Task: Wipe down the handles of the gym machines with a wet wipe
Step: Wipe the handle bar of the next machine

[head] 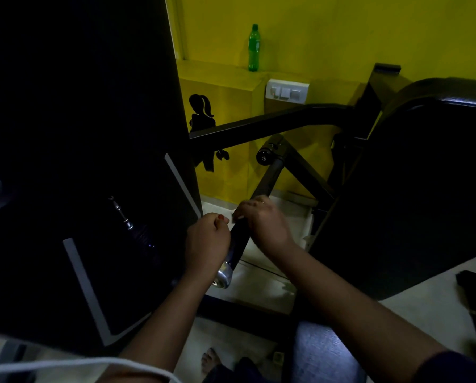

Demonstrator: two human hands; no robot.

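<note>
The left hand point(206, 241) is gripping the handle point(239, 236) low down, just above its silver cap point(223, 275). The right hand point(264, 225) is curling round it higher up. Whether a wipe is lying under the fingers cannot be told. The handle is slanting between a black panel point(93, 161) and a dark pad point(411, 189). Behind, a green bottle point(253, 48) is standing on a yellow ledge point(212, 68), near a switch plate point(286, 91).

Matt black handle point(239, 240), shiny metal end cap point(223, 275)
</note>
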